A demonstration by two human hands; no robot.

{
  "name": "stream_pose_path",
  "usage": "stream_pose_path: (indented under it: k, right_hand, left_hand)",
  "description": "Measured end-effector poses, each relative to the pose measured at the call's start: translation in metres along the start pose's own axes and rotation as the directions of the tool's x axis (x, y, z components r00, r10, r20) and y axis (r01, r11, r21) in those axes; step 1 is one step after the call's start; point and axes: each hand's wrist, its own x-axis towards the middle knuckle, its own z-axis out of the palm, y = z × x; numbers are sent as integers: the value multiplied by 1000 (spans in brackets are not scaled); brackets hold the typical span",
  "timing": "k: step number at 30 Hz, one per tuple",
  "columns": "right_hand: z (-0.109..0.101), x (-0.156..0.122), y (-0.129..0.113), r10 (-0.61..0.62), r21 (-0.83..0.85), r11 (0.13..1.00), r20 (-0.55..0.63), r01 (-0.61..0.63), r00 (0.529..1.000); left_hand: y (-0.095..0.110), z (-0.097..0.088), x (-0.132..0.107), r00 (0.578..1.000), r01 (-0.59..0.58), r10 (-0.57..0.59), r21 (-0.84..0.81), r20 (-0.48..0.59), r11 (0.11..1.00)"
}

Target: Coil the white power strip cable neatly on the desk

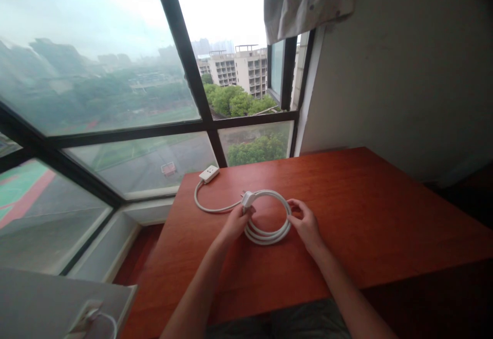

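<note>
Forearms point(204, 280) forward, fingers point(299, 204) on coil point(266, 236)

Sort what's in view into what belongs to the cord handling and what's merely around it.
Being handled:
white power plug, held in the left hand
coiled white cord, right hand at its right edge
white socket block

Merely around:
grey curtain
wall outlet, lower left
white lead at that outlet
</note>
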Motion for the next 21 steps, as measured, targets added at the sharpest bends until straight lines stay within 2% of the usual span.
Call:
stream_pose_path:
  k: [6, 9, 11, 14, 16, 18, 19, 21]
  right_hand:
    - [-8, 8, 1, 24, -3, 1000, 94, -23, 995]
    - [-13, 17, 11, -1, -140, 990, 63, 10, 998]
    - [-12, 22, 17, -56, -332, 940, 87, 82, 995]
    - [-2, 25, 18, -89, -579, 789, 225, 207, 970]
    - [8, 25, 14, -102, -683, 674, 291, 281, 951]
    - [16, 27, 8, -109, -727, 597, 345, 339, 932]
    - [19, 28, 6, -103, -719, 591, 384, 367, 917]
    - [23, 33, 4, -83, -634, 660, 470, 402, 879]
  left_hand:
    - [6, 6, -7, 999, 42, -34, -227, 39, 973]
    - [17, 0, -13, 996, 73, -60, -253, 58, 965]
    - [25, -3, -16, 994, 88, -70, -241, 84, 967]
    - [34, -6, -17, 987, 107, -81, -186, 140, 977]
    - [39, -8, -16, 979, 111, -83, -150, 185, 982]
    - [41, -11, -14, 972, 107, -81, -110, 221, 988]
    - [42, -12, -13, 969, 102, -80, -80, 233, 992]
    - [41, -16, -11, 966, 73, -73, 12, 246, 997]
